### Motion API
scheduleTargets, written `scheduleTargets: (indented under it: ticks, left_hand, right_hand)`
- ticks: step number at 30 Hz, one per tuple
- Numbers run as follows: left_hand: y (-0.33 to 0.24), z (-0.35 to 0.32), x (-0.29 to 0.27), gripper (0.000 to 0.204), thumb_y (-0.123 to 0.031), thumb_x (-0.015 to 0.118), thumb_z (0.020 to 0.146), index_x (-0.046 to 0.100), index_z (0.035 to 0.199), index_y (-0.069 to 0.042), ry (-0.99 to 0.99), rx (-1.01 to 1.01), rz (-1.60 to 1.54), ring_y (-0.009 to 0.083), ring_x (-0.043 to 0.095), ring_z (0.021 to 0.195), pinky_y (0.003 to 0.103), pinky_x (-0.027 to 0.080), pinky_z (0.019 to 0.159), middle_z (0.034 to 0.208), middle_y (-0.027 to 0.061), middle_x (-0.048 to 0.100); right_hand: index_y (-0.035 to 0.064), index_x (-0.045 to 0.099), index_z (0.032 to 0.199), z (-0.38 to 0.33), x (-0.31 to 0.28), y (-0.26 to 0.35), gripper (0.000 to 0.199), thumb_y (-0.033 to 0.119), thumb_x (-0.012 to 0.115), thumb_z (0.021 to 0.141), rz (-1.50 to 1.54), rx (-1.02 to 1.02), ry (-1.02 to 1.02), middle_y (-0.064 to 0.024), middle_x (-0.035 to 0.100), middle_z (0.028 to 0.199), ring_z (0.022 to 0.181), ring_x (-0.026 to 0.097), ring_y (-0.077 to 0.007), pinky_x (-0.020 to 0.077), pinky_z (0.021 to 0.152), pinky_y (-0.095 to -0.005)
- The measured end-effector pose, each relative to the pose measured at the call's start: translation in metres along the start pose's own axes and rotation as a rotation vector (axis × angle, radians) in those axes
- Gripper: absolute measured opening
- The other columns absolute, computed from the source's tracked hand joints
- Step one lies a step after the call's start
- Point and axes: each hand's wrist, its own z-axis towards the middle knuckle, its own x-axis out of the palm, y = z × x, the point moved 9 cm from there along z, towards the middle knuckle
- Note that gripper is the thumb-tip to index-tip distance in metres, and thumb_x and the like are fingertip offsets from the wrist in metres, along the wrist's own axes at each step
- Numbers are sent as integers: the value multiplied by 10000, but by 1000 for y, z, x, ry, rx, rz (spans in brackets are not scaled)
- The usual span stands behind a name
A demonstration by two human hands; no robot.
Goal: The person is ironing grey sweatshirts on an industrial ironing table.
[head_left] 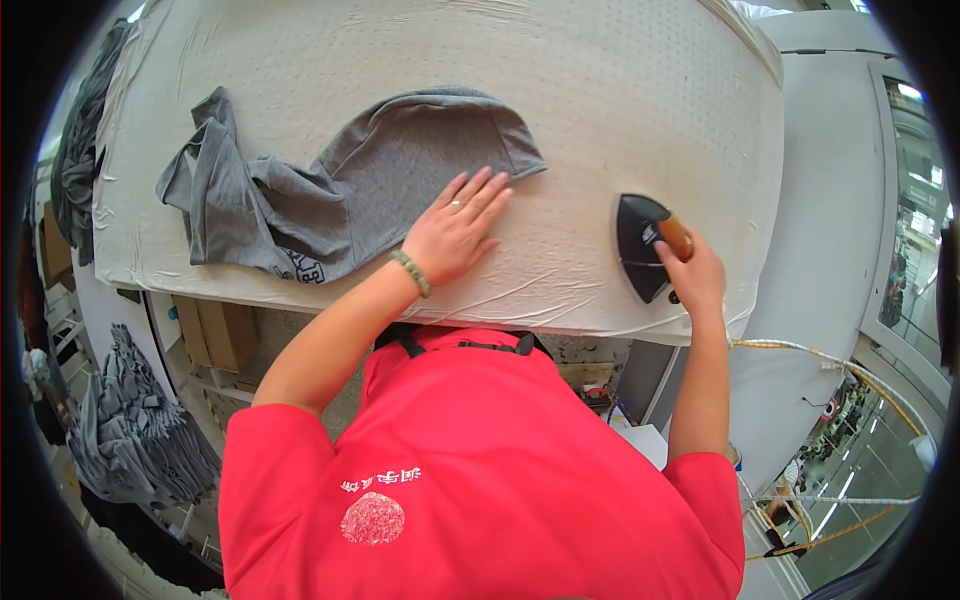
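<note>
A grey knit garment point(400, 150) with a dark printed patch lies across the left and middle of the padded ironing table point(600, 90). Its left part is bunched in folds, while the right part is spread flatter. My left hand point(455, 228) rests open on the garment's near right edge, fingers stretched out toward the far side. To the right of the cloth, my right hand point(697, 268) is wrapped round the brown handle of a black iron point(638, 245). The iron sits over the bare cover, apart from the garment.
Grey garments point(140, 430) hang in a thick bunch at the lower left, with more dark cloth point(85, 150) beyond the table's left edge. A cardboard box point(215, 330) is below the table. White and yellow hoses point(850, 365) run off to the right, near a glazed door point(910, 220).
</note>
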Motion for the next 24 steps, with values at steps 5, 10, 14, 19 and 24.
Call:
scheduleTargets:
  ticks: [5,10,14,19,24]
  left_hand:
    - [-5,-6,-4,750,-334,689,953,420,1590,-42,-58,-48,-26,311,309,1582,486,221,1306,1698,142,353]
    - [-7,3,9,750,-342,688,947,429,1583,-40,-80,-47,-16,317,319,1577,487,228,1303,1693,147,361]
    - [0,-27,1,743,-359,685,951,439,1571,-31,-87,-79,23,323,327,1570,485,223,1303,1684,148,376]
    - [17,-127,-26,717,-331,689,948,461,1558,-32,-95,-284,104,317,346,1560,487,233,1297,1674,160,388]
    - [13,-172,-59,565,-199,699,951,554,1468,-24,-110,-315,31,327,485,1471,476,359,1237,1571,179,519]
  right_hand:
    - [19,712,1198,9,26,30,369,296,743,955,35,-177,109,-183,751,834,845,721,-445,564,796,-483]
    - [50,719,1174,-5,15,148,332,304,725,960,-54,-386,123,-242,752,1000,976,705,-462,561,828,-485]
    - [71,721,1171,15,35,198,328,324,720,962,-235,-496,113,-229,758,1018,974,709,-461,561,840,-503]
    - [22,703,1097,-24,76,256,316,298,689,943,-423,-734,268,-229,764,1021,969,740,-426,588,845,-515]
    - [-16,646,1082,-89,131,315,338,285,685,933,-399,-826,427,-250,755,983,957,735,-439,583,844,-528]
